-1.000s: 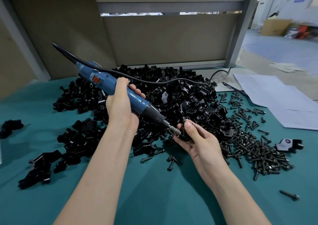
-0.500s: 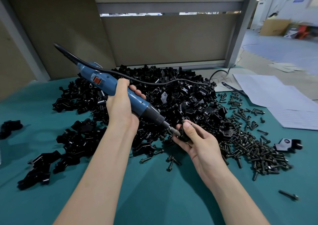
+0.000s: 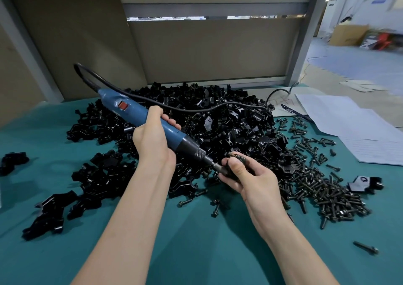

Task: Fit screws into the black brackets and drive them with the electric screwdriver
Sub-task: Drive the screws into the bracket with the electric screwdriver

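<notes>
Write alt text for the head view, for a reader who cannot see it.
The left hand grips a blue electric screwdriver, its bit meeting a black bracket held in the right hand. Piled brackets and loose screws lie on the teal table.

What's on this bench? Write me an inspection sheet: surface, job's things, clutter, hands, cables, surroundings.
Surface: green table, much of it under parts.
Job's things: bracket pile in the middle; screws heaped to its right; screwdriver, its bit at the held bracket.
Clutter: papers and pen at far right; lone bracket and stray screw right of the screws.
Hands: left hand grips the screwdriver; right hand pinches the held bracket.
Cables: black cable runs from the screwdriver's rear over the bracket pile.
Surroundings: beige partition behind; box on the floor beyond.
</notes>
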Motion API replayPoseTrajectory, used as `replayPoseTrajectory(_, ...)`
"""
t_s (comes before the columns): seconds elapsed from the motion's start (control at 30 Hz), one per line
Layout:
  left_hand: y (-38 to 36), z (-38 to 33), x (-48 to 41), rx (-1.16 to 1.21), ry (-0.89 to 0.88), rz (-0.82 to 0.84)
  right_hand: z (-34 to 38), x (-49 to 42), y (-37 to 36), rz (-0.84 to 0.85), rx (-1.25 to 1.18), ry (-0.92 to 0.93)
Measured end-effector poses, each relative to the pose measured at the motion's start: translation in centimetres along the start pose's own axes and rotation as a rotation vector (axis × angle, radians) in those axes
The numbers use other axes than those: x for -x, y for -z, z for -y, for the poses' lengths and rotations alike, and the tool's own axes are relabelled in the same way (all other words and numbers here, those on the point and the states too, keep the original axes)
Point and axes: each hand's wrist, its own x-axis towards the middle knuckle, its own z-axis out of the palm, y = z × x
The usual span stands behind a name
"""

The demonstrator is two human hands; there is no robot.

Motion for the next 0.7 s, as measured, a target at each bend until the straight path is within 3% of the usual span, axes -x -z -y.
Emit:
replayPoseTrajectory(0.53, -0.34, -0.19, 0.29, -0.006, -0.013, -0.007, -0.09, -0.07, 0.11, 0.011, 0.004, 0.007)
replayPoseTrajectory(0.7, -0.2, -0.12, 0.15, -0.044, 0.001, -0.148, -0.16, 0.06, 0.02, 0.023, 0.064, 0.064)
